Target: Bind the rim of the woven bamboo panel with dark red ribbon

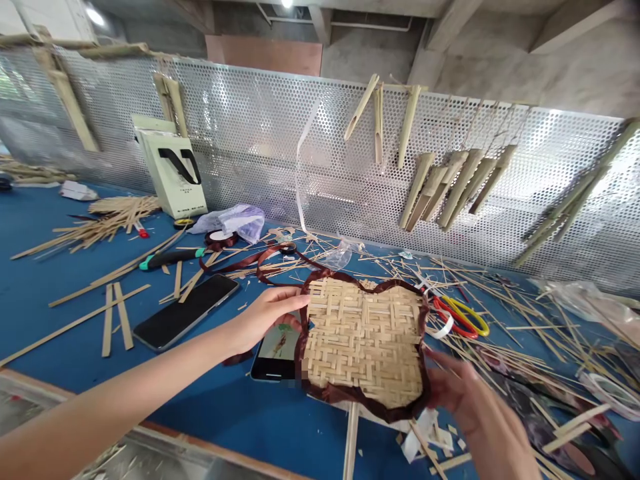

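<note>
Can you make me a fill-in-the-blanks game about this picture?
The left hand and right hand hold a mat woven from ____ strips.
Its edge is bound with dark red ____.
A phone with a lit screen lies under the ____ hand.
The perforated panel at the back is made of ____.

Answers: bamboo; ribbon; left; metal.

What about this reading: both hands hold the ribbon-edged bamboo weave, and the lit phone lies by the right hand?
Wrong side: the head view shows the lit phone by the left hand, not the right hand. Both hands do hold the ribbon-edged bamboo weave.
</note>
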`<act>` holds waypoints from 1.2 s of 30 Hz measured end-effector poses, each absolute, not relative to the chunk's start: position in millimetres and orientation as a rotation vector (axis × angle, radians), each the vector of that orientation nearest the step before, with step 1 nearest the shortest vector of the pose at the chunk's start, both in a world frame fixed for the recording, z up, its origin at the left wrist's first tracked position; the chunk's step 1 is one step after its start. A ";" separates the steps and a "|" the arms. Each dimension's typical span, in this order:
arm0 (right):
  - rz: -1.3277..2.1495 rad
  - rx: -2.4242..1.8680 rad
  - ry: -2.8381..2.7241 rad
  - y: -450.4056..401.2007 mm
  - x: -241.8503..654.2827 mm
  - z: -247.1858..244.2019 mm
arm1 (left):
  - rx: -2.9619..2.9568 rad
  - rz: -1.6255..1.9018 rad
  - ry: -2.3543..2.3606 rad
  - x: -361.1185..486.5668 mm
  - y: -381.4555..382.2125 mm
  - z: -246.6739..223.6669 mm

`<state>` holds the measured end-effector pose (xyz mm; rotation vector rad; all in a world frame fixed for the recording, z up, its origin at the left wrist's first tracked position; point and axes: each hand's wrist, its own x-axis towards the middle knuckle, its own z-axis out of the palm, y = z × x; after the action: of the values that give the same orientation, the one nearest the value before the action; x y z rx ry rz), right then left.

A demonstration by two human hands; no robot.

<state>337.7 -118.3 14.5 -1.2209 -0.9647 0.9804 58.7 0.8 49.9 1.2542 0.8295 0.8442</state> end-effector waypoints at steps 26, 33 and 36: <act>0.793 -1.243 -1.041 -39.7 358.0 30.1 | 1.166 0.769 0.857 65.4 -1.0 37.3; 1.056 -1.085 -0.881 -36.2 357.5 34.2 | 1.172 0.756 0.847 66.6 -0.1 35.1; 1.076 -1.114 -0.839 -35.6 357.4 33.9 | 1.169 0.751 0.832 70.0 -0.6 34.8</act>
<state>357.4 -35.6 33.9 -1.1142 -0.8385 1.0765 70.0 -0.6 34.8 1.1688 0.8323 0.7513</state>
